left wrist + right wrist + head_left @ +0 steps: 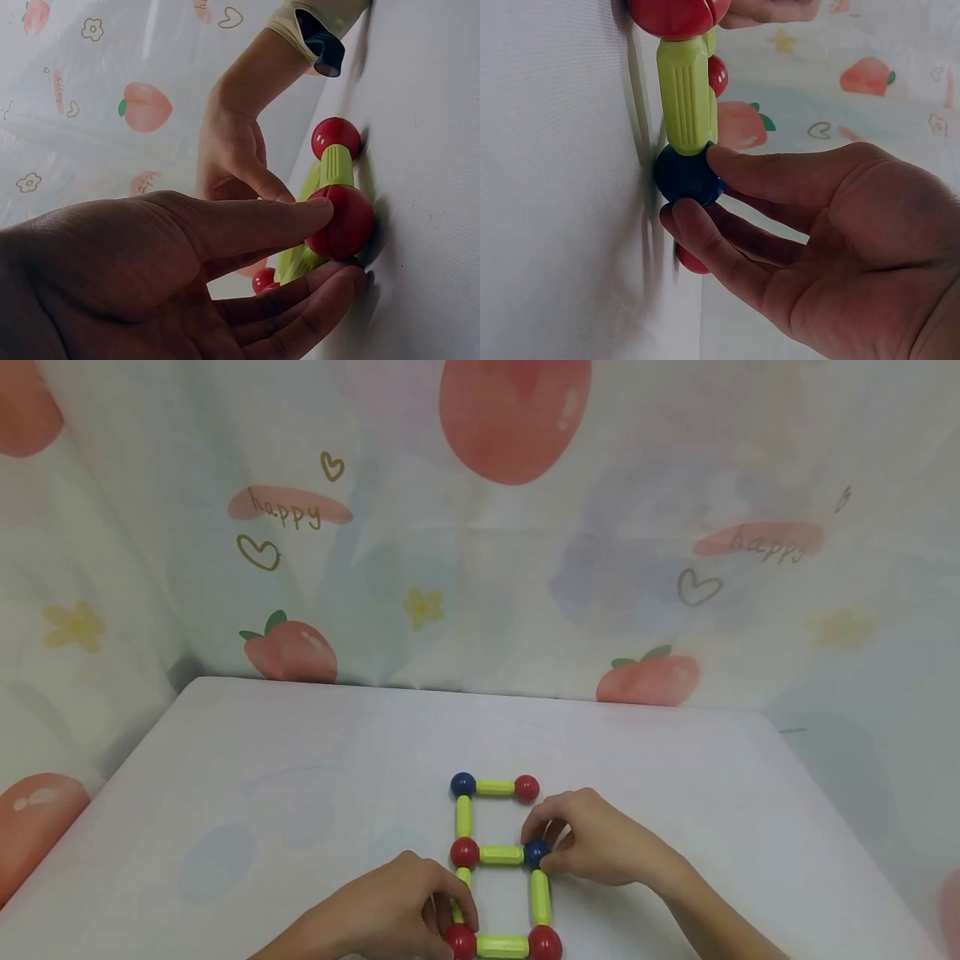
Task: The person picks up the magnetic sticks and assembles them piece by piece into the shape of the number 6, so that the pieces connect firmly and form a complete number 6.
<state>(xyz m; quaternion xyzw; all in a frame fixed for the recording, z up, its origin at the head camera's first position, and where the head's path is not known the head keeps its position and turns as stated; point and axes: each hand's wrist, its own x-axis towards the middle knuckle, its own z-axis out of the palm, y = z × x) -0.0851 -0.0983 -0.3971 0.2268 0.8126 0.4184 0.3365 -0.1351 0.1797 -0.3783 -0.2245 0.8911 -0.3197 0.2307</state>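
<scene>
Yellow-green rods and red and blue balls lie joined on the table as a ladder-like frame. My left hand (408, 906) pinches the red ball (346, 221) at the frame's near left corner, thumb on one side and fingers on the other. With thumb and fingertips my right hand (603, 839) pinches the blue ball (686, 176) at the middle right joint. A yellow-green rod (501, 856) links that blue ball to the middle red ball (465, 852). Another rod (540, 897) runs from it to the near right red ball (545, 942).
At the frame's far end a blue ball (462, 784) and a red ball (527, 788) are joined by a rod (495, 787). The white table (337, 760) ends at a patterned cloth backdrop (480, 560), with more cloth along the sides.
</scene>
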